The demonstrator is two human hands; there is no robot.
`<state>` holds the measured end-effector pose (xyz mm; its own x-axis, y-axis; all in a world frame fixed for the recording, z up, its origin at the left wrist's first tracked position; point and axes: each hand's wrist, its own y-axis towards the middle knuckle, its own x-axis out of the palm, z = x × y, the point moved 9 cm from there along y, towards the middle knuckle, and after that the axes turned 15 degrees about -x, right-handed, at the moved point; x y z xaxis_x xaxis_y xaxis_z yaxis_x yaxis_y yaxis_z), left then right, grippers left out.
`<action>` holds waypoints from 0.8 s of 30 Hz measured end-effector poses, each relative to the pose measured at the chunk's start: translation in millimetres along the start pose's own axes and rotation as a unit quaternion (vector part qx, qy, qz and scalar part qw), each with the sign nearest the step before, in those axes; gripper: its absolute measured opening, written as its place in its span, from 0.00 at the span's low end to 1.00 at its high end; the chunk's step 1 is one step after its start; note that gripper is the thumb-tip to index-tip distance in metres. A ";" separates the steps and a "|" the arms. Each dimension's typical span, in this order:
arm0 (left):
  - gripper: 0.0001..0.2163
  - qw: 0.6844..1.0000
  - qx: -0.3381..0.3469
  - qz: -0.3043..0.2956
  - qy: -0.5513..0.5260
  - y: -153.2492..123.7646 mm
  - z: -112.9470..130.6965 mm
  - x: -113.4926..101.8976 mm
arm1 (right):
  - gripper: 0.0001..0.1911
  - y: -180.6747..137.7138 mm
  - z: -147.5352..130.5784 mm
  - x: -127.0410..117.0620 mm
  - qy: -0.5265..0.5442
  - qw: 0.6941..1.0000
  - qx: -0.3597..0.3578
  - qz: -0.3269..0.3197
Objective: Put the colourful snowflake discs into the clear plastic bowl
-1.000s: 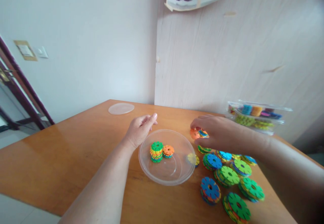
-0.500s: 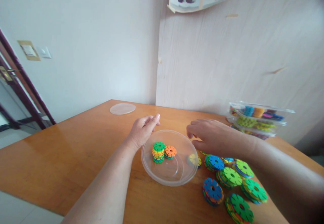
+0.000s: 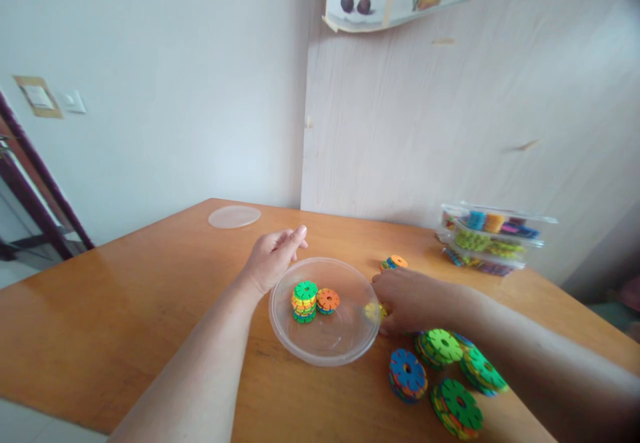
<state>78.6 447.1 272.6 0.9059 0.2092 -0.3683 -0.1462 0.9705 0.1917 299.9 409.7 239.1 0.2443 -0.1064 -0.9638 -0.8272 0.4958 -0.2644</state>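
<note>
A clear plastic bowl (image 3: 345,349) stands on the table in front of me. Inside it are a tall stack of notched flower-shaped discs (image 3: 305,299), green on top, and a shorter stack with an orange disc (image 3: 329,299) uppermost. My left hand (image 3: 277,253) is at the bowl's far left rim, fingers curled in and thumb pointing forward, with nothing seen in it. My right hand (image 3: 413,296) reaches down just right of the bowl, thumb and fingers around a stack of yellow discs (image 3: 374,311). Part of that stack shows through the bowl's wall; the hand hides the rest.
More disc stacks lie right of the bowl, among them a blue-topped stack (image 3: 407,373) and a green-topped stack (image 3: 457,406). Beyond my right hand is an orange-topped stack (image 3: 398,261). Clear boxes (image 3: 493,243) are piled at the back right; a round lid (image 3: 234,216) lies back left.
My right hand has come down from above the bowl's right side to the yellow discs. My left hand stays by the rim. The view has shifted slightly, uncovering the orange-topped stack.
</note>
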 end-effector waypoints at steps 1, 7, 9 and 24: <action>0.27 1.000 0.000 0.001 -0.001 -0.1 0.3 -0.3 | 0.21 -3.9 1.1 -3.6 0.005 1.000 0.005 0.005; 0.28 1.000 -0.004 0.005 -0.006 0.0 0.5 -0.8 | 0.18 -35.7 10.6 -57.7 -0.014 0.993 0.051 0.106; 0.28 1.000 -0.007 0.004 -0.005 -0.5 0.5 -0.4 | 0.20 -36.8 5.5 -77.4 -0.022 0.987 0.054 0.148; 0.27 1.000 0.003 0.000 -0.012 -2.1 2.0 0.8 | 0.11 34.7 -54.1 -66.7 -0.120 0.990 -0.055 0.050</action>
<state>80.4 445.0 273.8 0.9154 0.2057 -0.3461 -0.1438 0.9700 0.1962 227.5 387.3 292.5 0.2613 0.1535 -0.9530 -0.8999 0.3957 -0.1830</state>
